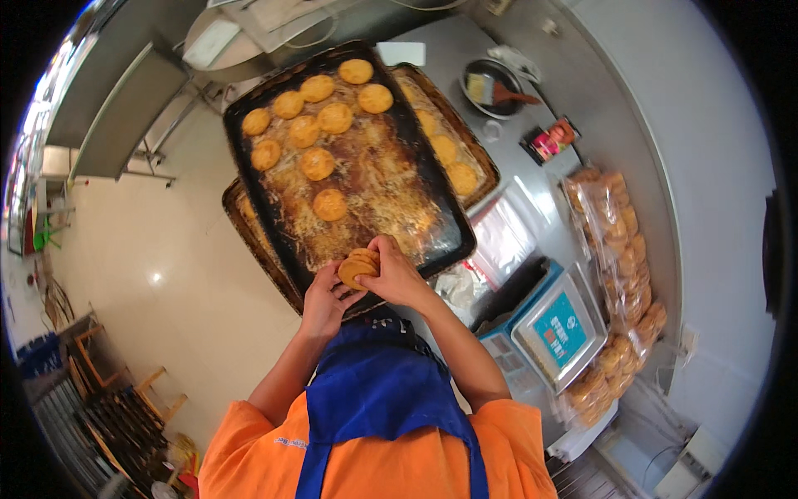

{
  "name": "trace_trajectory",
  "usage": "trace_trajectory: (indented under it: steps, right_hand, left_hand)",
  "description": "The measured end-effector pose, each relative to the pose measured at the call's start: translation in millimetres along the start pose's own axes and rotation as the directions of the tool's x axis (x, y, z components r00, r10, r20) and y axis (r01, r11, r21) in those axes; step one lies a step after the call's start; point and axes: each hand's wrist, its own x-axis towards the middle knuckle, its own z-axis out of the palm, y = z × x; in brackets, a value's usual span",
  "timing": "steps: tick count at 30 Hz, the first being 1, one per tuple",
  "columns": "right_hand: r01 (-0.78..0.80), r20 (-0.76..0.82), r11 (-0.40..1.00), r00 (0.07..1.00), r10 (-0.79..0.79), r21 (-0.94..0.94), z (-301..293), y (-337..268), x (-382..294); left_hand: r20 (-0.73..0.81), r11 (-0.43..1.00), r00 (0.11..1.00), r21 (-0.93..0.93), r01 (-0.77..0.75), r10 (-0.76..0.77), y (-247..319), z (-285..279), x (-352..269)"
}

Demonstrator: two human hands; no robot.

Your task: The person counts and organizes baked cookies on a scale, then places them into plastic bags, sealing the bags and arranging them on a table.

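Note:
A small stack of round golden pastries (359,269) is held over the near edge of a dark baking tray (458,240). My right hand (394,272) grips the stack from the right, with the thumb on its near face. My left hand (325,299) touches the stack's left side with its fingertips; its other fingers are spread beneath. Several single pastries, such as one round pastry (329,204), lie on the far and left part of the tray, whose surface is browned and stained. Beneath it, other trays with pastries stick out, one right tray (489,168) and one left tray (234,206).
On the metal table (446,31) at the right are a bowl (477,109) with a brush, clear plastic bags (502,234), a scale (561,327) and bagged pastries (617,243) along the wall. A round stool-like surface (199,37) stands beyond; stacked dark trays (112,424) are at lower left.

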Motion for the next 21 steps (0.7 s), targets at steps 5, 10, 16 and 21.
trace_trajectory:
  steps: [5,10,16,21]
  right_hand:
    - [0.136,-0.425,0.913,0.904,0.044,0.385,-46,43,-89]
    - [0.137,-0.787,0.853,0.48,0.387,0.504,-100,124,-237]
    - [-0.048,-0.911,0.914,0.076,0.405,0.403,-101,189,-314]
    - [0.08,-0.817,0.813,0.083,0.571,0.577,-70,215,-310]
  left_hand:
    - [0.3,0.998,0.954,0.051,-0.027,0.01,-12,56,-28]
    - [0.333,0.93,0.942,0.359,-0.085,-0.043,-52,70,-22]
    - [0.339,0.866,0.934,0.495,-0.071,-0.117,-76,88,-18]
    - [0.44,0.83,0.891,0.535,-0.157,-0.115,-81,95,-15]
